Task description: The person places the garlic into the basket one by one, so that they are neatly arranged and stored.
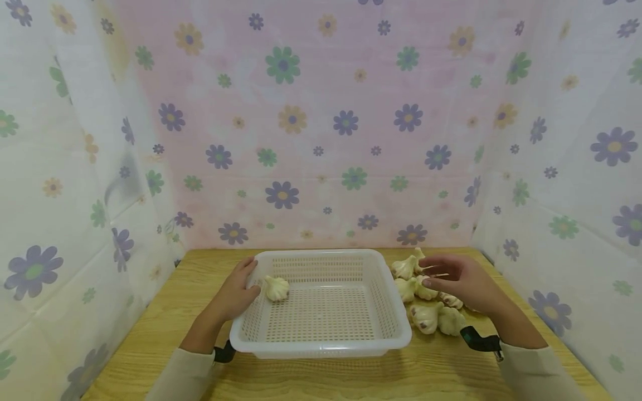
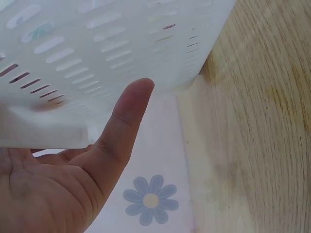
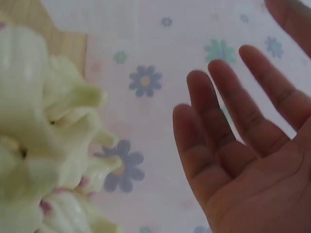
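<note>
A white plastic basket (image 1: 321, 348) with slotted walls stands on the wooden table. My left hand (image 1: 234, 294) holds its left rim, the thumb over the edge; in the left wrist view one finger (image 2: 124, 119) lies straight along the slotted wall. One garlic bulb (image 1: 277, 289) lies inside the basket, near that hand. To the right of the basket is a pile of several garlic bulbs (image 1: 425, 318). Over the pile hovers my right hand (image 1: 468, 281). Its fingers (image 3: 231, 94) are spread and hold nothing in the right wrist view; garlic bulbs (image 3: 29, 107) appear to their left.
The wood-grain table (image 1: 165, 312) runs beneath everything. Flower-printed cloth (image 1: 321, 111) hangs behind the table and along both sides. A black wrist mount (image 1: 478, 340) sits below the right hand, and another (image 1: 224, 352) below the left.
</note>
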### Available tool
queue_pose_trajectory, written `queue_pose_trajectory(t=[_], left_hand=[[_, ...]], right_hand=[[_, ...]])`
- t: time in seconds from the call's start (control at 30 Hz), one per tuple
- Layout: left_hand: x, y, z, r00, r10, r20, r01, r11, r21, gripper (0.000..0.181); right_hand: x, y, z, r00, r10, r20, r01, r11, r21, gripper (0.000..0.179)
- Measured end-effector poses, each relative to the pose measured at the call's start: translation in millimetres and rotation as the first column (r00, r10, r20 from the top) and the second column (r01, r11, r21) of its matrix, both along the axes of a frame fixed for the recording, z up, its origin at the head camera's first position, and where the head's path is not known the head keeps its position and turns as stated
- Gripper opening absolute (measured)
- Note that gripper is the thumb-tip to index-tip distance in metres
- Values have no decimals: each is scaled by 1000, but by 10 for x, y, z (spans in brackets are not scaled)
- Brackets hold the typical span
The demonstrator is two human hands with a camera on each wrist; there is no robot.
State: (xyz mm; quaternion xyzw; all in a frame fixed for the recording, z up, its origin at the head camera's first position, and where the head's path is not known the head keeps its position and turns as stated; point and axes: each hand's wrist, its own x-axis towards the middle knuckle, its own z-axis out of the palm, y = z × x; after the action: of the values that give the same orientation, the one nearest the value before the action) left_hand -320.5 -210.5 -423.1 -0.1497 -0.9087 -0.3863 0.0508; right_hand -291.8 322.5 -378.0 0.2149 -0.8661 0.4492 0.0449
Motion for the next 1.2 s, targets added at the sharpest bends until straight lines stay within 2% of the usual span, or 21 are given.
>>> queue_pose_trajectory(t=[0.3, 0.53, 0.67, 0.83, 1.1, 1.2], left_hand=[[17, 9, -8, 1000, -2, -2, 2, 1000, 28, 70], [10, 25, -1, 1000, -10, -15, 10, 1000, 20, 70], [13, 22, 6, 1000, -5, -21, 6, 1000, 13, 70], [35, 25, 15, 1000, -2, -2, 2, 1000, 10, 70], [22, 28, 10, 1000, 1, 4, -1, 1000, 9, 70], [8, 21, 5, 1000, 0, 3, 0, 1000, 12, 70]], right_hand=[[-57, 435, -236, 987, 162, 1, -162, 986, -27, 44], [-86, 664, -355, 976, 205, 70, -204, 979, -27, 47], [-119, 740, -425, 956, 255, 146, -251, 967, -49, 50], [-135, 821, -495, 919, 307, 247, -298, 952, -73, 50], [-167, 898, -556, 863, 380, 333, -362, 925, -117, 54], [-179, 913, -570, 852, 386, 354, -366, 922, -124, 56]])
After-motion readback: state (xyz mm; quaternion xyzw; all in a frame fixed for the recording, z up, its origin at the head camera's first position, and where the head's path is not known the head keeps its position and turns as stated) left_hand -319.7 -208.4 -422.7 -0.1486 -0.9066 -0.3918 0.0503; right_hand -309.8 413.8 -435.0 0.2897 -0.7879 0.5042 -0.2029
